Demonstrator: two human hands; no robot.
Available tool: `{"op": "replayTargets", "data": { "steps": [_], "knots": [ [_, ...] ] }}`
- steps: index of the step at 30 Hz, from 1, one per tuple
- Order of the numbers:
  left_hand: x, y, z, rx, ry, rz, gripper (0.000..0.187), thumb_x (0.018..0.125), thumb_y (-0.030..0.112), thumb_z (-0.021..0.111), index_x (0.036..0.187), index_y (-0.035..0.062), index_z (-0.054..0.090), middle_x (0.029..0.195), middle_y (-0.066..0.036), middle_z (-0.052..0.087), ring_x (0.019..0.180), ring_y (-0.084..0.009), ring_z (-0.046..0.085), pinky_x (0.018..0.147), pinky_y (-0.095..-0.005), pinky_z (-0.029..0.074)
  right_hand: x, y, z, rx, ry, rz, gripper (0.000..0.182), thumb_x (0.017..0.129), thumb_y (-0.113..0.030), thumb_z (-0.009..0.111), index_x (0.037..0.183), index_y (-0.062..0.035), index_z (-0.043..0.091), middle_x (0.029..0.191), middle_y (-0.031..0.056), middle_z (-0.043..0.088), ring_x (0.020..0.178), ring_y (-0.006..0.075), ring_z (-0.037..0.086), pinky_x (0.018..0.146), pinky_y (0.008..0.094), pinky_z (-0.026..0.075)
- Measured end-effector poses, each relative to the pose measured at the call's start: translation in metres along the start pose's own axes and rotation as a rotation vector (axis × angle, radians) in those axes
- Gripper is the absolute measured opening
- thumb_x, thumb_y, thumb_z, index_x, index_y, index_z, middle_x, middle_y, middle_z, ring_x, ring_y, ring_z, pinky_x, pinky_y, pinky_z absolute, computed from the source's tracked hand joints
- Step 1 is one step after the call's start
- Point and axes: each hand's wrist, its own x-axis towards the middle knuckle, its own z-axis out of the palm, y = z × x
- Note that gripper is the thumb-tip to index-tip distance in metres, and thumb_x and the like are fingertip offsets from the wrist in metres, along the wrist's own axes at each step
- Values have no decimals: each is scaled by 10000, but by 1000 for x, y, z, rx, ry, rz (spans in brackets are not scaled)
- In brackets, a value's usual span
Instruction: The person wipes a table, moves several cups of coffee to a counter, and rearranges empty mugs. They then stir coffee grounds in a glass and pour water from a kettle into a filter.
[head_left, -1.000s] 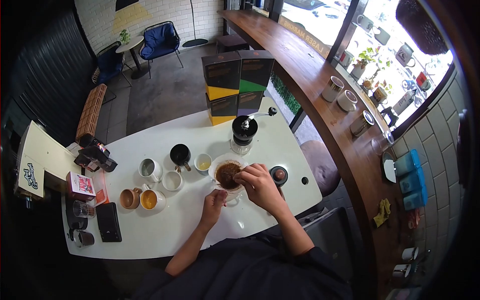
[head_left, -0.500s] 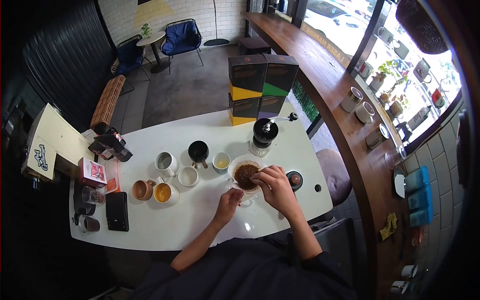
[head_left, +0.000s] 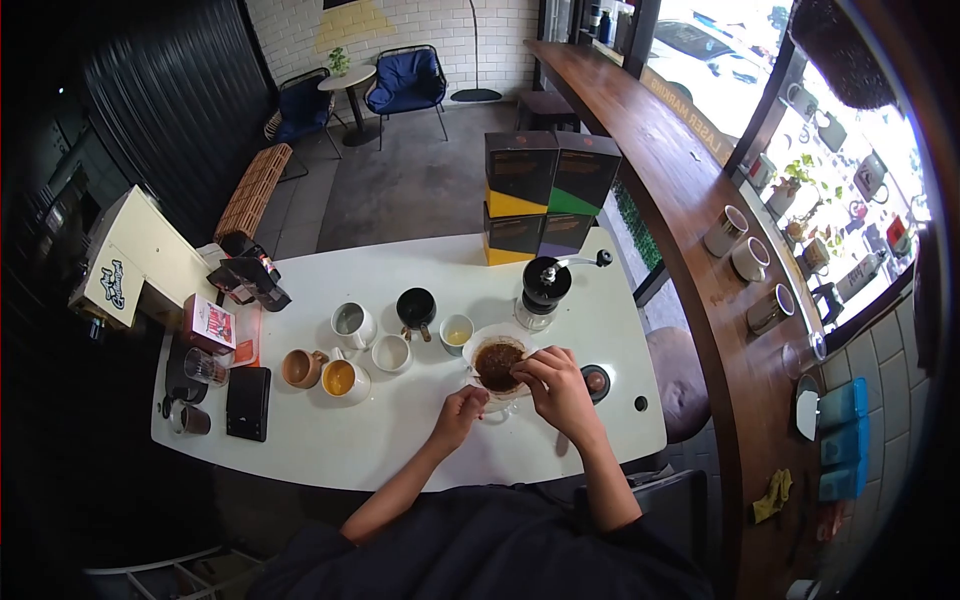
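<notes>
A white paper coffee filter (head_left: 482, 347) sits in a dripper over a clear glass server (head_left: 497, 413). Wet brown coffee grounds (head_left: 497, 366) fill its middle. My right hand (head_left: 553, 385) is closed at the filter's right rim, fingertips pinched on the paper edge. On the near left side, my left hand (head_left: 460, 416) is closed with its fingertips close to the dripper; what they grip is hidden. A hand coffee grinder (head_left: 546, 285) stands just behind. Left of the filter is a small cup (head_left: 457, 332) with pale yellow liquid.
Several cups, including a black cup (head_left: 416, 308) and a mug with orange inside (head_left: 341, 379), stand to the left. Stacked dark boxes (head_left: 522, 165) rise at the back. A round dark object (head_left: 596, 384) lies beside my right hand. A wooden counter (head_left: 690, 220) runs along the right.
The whole view has shifted, so the table sits lower and slightly right in the picture. Both hands stay at the filter, the right fingertips still at its right side.
</notes>
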Motion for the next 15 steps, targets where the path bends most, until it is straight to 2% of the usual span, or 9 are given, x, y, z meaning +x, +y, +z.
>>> {"op": "replayTargets", "data": {
  "steps": [6, 8, 12, 15],
  "knots": [
    [-3, 3, 6, 12, 63, -33, 330, 1065, 298, 509, 1017, -11, 614, 903, -15, 607, 785, -94, 555, 750, -277, 483, 2, 8, -8, 13, 11, -62, 155, 806, 18, 711, 936, -66, 720, 887, 57, 696, 919, 261, 622, 897, 374, 459],
    [-4, 7, 10, 43, 86, -7, 386, 1073, 376, 498, 927, 25, 563, 838, -19, 568, 781, -116, 554, 761, -311, 488, 2, 14, -9, 20, -71, -85, 177, 796, 34, 706, 940, -68, 714, 903, 54, 695, 934, 262, 618, 906, 382, 458],
    [-4, 3, 16, -2, 149, 37, 384, 1069, 376, 506, 909, 30, 551, 836, -17, 560, 794, -115, 557, 762, -307, 482, 9, 16, -11, 104, -77, -125, 182, 793, 46, 694, 934, -69, 709, 909, 58, 688, 941, 270, 615, 914, 392, 457],
    [-5, 6, 19, 32, 162, 37, 359, 1072, 343, 493, 890, 36, 536, 832, -13, 547, 794, -110, 558, 749, -300, 477, 14, 21, -12, 51, -96, -175, 179, 795, 53, 682, 928, -64, 704, 898, 63, 675, 941, 277, 608, 921, 397, 457]
  ]
}}
